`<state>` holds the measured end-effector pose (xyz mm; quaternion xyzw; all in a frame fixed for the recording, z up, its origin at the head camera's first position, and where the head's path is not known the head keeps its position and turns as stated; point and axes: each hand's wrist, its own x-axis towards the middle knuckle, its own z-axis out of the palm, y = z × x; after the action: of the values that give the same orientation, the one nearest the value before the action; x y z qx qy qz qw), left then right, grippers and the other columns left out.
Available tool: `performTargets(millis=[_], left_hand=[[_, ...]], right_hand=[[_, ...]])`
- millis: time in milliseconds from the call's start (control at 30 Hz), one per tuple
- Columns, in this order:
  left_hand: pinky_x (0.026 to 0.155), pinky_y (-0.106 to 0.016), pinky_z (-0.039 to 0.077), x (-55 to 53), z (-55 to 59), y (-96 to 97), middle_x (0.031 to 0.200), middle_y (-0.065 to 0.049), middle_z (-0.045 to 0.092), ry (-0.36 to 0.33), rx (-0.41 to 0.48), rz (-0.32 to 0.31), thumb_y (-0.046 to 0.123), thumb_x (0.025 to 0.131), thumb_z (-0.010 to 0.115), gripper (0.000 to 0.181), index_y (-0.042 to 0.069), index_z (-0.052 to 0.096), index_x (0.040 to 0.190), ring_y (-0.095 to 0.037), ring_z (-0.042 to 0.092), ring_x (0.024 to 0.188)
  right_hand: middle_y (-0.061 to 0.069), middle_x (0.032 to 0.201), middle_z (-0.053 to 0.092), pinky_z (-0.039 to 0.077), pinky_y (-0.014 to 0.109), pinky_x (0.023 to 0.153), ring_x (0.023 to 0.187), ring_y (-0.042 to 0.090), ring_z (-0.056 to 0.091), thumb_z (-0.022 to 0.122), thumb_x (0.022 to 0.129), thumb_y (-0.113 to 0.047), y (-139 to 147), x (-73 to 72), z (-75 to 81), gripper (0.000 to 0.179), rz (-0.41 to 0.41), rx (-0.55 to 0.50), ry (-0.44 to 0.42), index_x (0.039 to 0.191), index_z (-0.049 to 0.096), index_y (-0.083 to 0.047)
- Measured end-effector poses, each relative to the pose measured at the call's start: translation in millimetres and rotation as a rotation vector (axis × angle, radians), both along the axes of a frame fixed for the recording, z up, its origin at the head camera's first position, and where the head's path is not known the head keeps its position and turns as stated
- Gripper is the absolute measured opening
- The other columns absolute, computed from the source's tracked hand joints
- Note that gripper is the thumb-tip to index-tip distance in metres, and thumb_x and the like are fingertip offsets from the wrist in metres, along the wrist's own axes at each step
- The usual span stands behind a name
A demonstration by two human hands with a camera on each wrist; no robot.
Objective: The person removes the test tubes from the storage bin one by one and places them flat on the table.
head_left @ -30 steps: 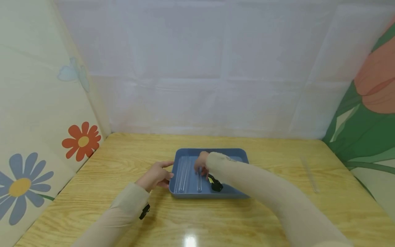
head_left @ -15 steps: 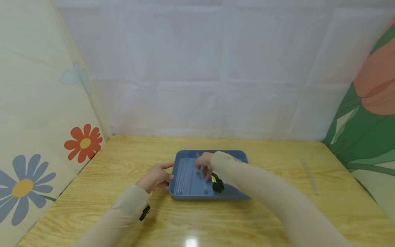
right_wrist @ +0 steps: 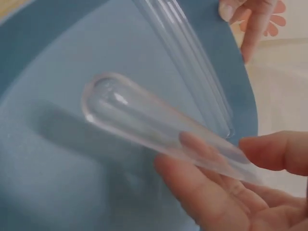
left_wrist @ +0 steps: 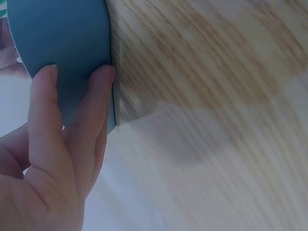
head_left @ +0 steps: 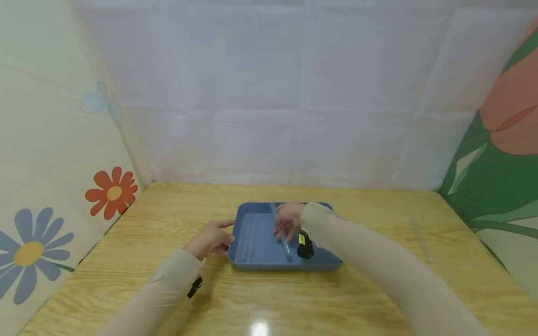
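Note:
My right hand [head_left: 289, 220] pinches a clear test tube [right_wrist: 139, 120] between thumb and fingers, its rounded end pointing down toward the near side of the blue tray [head_left: 269, 267]. The tube is tilted, and its shadow falls on the tray floor in the right wrist view. Inside the tray's left side, several more clear tubes [right_wrist: 192, 62] lie side by side. At the left wall is my left hand [head_left: 211, 240]; in the left wrist view its straight fingers [left_wrist: 45, 115] rest against the tray's outer side.
Another clear tube [head_left: 420, 239] lies on the wooden table [head_left: 370, 205] to the right of the tray. A white sheet [head_left: 235, 93] hangs behind the table, with flower-patterned cloths at both sides.
My right hand has moved slightly right with the tube, which has gone from nearly straight to slanting, its rounded end swinging right. My left hand stays at the tray's left wall.

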<state>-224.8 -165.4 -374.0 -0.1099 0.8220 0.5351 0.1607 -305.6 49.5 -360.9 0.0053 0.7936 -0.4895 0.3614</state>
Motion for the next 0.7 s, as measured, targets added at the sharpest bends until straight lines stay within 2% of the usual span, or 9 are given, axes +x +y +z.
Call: performTargets(millis=[267, 500, 700], left_hand=[[0.051, -0.028, 0.053, -2.3, 0.1, -1.9, 0.089, -0.018, 0.067, 0.001, -0.006, 0.013, -0.009, 0.093, 0.055, 0.059, 0.001, 0.037, 0.148, -0.020, 0.062, 0.065], [0.051, -0.028, 0.053, -2.6, -1.4, -2.9, 0.090, -0.019, 0.067, 0.000, -0.009, 0.001, -0.008, 0.094, 0.054, 0.058, 0.001, 0.036, 0.149, -0.019, 0.062, 0.065], [0.051, -0.028, 0.053, 0.3, 0.2, -2.1, 0.091, -0.020, 0.066, 0.006, -0.005, -0.006, -0.008, 0.094, 0.054, 0.058, 0.000, 0.035, 0.149, -0.019, 0.061, 0.064]], right_hand=[[0.026, 0.108, 0.065, 0.054, 0.030, 0.048, 0.065, 0.022, 0.063, 0.054, 0.090, 0.010, 12, 7.4, 9.9, 0.071, -0.013, -0.087, 0.013, 0.153, 0.026, -0.007], [0.026, 0.112, 0.064, 0.054, 0.031, 0.050, 0.070, 0.023, 0.065, 0.054, 0.092, 0.007, 20, 10.6, 11.3, 0.068, -0.014, -0.125, 0.037, 0.153, 0.027, -0.007], [0.027, 0.115, 0.062, 0.054, 0.030, 0.049, 0.072, 0.023, 0.064, 0.057, 0.090, 0.008, 29, 15.9, 11.1, 0.073, -0.018, -0.133, 0.044, 0.154, 0.026, -0.009]])
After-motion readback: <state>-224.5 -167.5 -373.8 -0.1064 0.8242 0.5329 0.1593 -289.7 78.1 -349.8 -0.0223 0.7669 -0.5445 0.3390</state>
